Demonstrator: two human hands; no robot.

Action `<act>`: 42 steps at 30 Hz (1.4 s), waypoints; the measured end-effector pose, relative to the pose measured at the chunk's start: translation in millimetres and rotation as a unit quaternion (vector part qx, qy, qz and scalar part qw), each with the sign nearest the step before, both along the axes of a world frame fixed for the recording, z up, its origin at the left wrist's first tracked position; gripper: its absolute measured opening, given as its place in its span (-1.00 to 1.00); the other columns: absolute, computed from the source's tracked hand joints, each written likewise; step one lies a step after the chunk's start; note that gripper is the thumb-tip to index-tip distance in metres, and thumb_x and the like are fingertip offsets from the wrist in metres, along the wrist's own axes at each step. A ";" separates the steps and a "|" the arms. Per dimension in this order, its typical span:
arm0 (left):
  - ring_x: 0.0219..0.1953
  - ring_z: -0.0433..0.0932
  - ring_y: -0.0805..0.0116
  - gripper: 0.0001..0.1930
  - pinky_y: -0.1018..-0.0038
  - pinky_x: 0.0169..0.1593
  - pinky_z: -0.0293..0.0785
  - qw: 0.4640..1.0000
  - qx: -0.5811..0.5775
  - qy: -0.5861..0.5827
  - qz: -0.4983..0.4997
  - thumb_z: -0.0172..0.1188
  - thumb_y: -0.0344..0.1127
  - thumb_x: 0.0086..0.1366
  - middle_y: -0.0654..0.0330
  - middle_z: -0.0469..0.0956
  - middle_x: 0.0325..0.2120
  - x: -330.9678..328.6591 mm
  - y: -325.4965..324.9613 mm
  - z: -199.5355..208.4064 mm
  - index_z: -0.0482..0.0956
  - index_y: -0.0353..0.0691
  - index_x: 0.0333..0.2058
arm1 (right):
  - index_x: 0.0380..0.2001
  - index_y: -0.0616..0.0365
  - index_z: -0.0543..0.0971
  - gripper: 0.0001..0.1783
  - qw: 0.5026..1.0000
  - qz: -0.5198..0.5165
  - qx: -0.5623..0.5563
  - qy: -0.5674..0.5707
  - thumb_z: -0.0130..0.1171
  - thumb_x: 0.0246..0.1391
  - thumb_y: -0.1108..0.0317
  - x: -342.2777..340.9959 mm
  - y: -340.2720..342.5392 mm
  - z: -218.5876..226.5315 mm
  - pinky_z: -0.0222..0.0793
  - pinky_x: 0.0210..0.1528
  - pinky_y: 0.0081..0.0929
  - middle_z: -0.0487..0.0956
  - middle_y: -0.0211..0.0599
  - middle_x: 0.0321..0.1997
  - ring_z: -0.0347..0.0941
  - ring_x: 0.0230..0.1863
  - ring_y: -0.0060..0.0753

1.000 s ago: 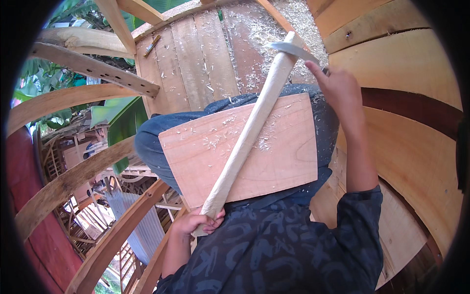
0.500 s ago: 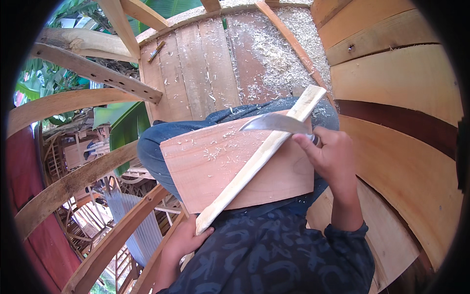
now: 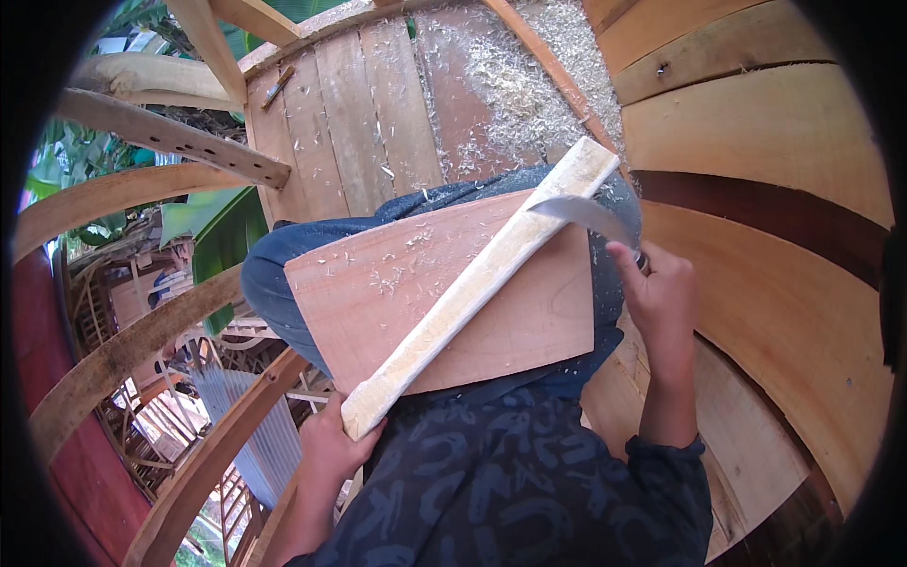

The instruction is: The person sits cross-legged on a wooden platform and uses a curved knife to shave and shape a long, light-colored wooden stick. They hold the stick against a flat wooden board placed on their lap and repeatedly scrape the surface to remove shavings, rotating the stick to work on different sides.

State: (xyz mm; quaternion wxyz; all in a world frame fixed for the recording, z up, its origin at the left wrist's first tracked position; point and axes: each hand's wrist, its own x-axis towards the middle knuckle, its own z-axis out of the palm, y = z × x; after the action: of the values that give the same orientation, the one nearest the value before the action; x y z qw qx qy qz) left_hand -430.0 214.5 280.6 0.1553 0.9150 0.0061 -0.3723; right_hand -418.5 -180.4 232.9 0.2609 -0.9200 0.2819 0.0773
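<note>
A long, pale wooden stick (image 3: 472, 293) slants across a pinkish board (image 3: 529, 326) that lies on my lap. My left hand (image 3: 333, 437) is closed round the stick's near end, close to my belly. In my right hand (image 3: 661, 288) is a knife (image 3: 590, 215) with a curved, wide metal blade; my fingers wrap its handle, which is mostly hidden. The blade's tip overlaps the stick's upper part, and whether it touches the wood I cannot tell. Small shavings lie on the board left of the stick.
Wood shavings (image 3: 524, 90) are heaped on the plank floor (image 3: 345, 123) beyond my knees. A small narrow tool (image 3: 277, 87) lies at the floor's far left. A plank wall (image 3: 746, 118) rises close on my right. Wooden rails (image 3: 132, 350) on the left border a drop.
The knife has swung down and right, its tip moving from left of the stick onto it. The stick has rolled slightly and shows more of its broad face. My view has shifted a little.
</note>
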 end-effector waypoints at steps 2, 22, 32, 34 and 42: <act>-0.33 0.63 -0.08 -0.51 0.23 -0.27 0.53 1.000 0.025 -0.003 -0.016 0.39 -0.17 -0.05 -0.11 0.61 -0.47 3.1 -1.9 -0.9 0.50 -0.30 -0.17 | -0.72 0.19 0.52 -0.35 0.995 0.099 -0.014 -0.024 0.18 0.02 -0.24 -9.2 29.6 -1.0 0.35 -0.60 -0.25 0.45 -0.13 -0.77 0.47 -0.67 -0.03; -0.51 0.58 -0.05 -0.38 0.24 -0.45 0.46 0.992 0.023 -0.101 -0.067 0.38 0.22 -0.06 0.00 0.52 -0.63 6.9 -9.8 -9.6 0.45 -0.25 -0.33 | -0.71 0.15 0.54 -0.36 0.988 0.138 -0.063 0.014 0.19 -0.02 -0.27 -10.5 38.0 -22.8 0.38 -0.59 -0.27 0.49 -0.13 -0.74 0.50 -0.65 -0.11; -0.63 0.56 0.01 -0.37 0.24 -0.48 0.47 0.991 0.073 -0.051 -0.104 0.34 0.26 -0.03 0.01 0.51 -0.69 6.3 -16.8 2.3 0.49 -0.28 -0.37 | -0.69 0.27 0.52 -0.33 0.998 -0.050 -0.038 0.014 0.16 0.06 -0.22 8.0 -9.6 -2.7 0.26 -0.59 -0.22 0.45 -0.02 -0.74 0.45 -0.65 0.03; -0.60 0.57 -0.03 -0.36 0.22 -0.45 0.48 0.993 0.065 -0.018 -0.099 0.36 0.24 -0.04 -0.02 0.52 -0.68 13.4 -25.3 5.9 0.50 -0.32 -0.33 | -0.70 0.26 0.52 -0.34 0.997 0.068 -0.023 -0.001 0.19 0.03 -0.21 -2.6 21.7 -5.3 0.29 -0.60 -0.24 0.45 -0.06 -0.74 0.46 -0.66 -0.01; -0.51 0.58 -0.15 -0.37 0.11 -0.39 0.49 0.996 -0.067 -0.016 -0.062 0.32 0.18 0.03 -0.17 0.52 -0.65 32.5 -57.9 -11.2 0.50 -0.40 -0.30 | -0.76 0.13 0.52 -0.35 0.977 0.213 0.017 -0.017 0.22 -0.07 -0.29 -19.6 75.1 -13.2 0.32 -0.65 -0.31 0.46 -0.20 -0.77 0.47 -0.70 -0.15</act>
State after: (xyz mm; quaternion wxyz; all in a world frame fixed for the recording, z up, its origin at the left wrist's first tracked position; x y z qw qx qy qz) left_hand -397.5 156.7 269.4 0.1932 0.9068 -0.0784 -0.3664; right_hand -438.1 -105.3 219.7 0.2588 -0.9556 0.0731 0.1203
